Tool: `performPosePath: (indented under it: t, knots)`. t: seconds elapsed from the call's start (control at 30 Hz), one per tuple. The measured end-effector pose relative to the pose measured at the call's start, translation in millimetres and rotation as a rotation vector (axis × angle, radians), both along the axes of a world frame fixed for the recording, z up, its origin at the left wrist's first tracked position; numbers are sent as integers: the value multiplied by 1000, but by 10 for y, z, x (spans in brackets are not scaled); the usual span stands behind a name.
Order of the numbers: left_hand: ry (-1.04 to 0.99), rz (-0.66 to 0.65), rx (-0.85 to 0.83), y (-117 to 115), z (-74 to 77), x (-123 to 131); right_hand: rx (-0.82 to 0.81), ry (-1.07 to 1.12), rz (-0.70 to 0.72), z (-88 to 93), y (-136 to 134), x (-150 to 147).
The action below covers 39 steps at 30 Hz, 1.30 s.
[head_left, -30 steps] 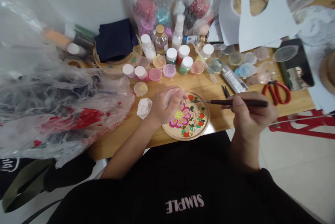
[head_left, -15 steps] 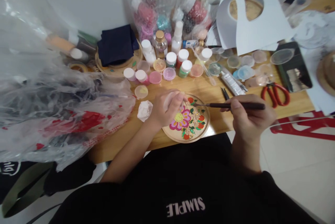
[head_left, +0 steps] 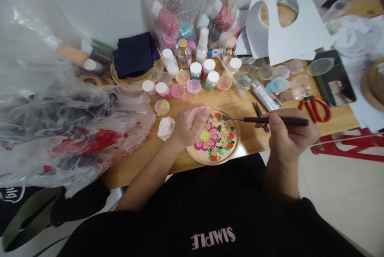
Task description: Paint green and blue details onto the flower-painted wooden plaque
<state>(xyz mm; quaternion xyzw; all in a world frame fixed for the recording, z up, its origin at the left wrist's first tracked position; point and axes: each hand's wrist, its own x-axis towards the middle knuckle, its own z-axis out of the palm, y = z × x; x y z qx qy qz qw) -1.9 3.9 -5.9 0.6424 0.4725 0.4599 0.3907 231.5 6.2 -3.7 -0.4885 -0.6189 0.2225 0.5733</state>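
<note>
A round wooden disc (head_left: 220, 155) painted with a pink flower and red fruits lies at the near edge of the wooden table (head_left: 300, 127). My left hand (head_left: 189, 123) rests on the disc's left rim with fingers curled around a small clear cup. My right hand (head_left: 289, 133) grips a thin dark-handled tool (head_left: 270, 120) held level, its metal tip over the disc's upper right part.
Small paint jars (head_left: 195, 77) and bottles stand behind the disc. Crumpled plastic bags (head_left: 69, 125) cover the table's left side. A crumpled tissue (head_left: 165, 127) lies left of my hand. Red-handled pliers (head_left: 315, 107), a glue tube (head_left: 265, 96), plastic lids and white paper (head_left: 294, 29) are at the right.
My right hand and the tool have shifted slightly, the tip staying over the disc. My left hand has stayed on the rim. The view has tilted a little.
</note>
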Motion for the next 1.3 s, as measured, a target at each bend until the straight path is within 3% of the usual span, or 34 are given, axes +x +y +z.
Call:
performPosePath:
  t: [0.2, 0.5, 0.77, 1.03, 1.3]
  knots:
    - [-4, 11, 41, 6, -4, 4, 10, 52, -59, 24, 15, -23]
    - [3, 19, 36, 13, -15, 10, -57, 120, -52, 24, 36, -62]
    - [10, 16, 21, 10, 5, 8, -23, 128, -34, 10, 54, -77]
    - [-12, 10, 91, 15, -4, 13, -42, 114, -39, -9, 50, -47]
    - [8, 9, 37, 5, 1, 10, -4, 128, -69, -19, 76, -79]
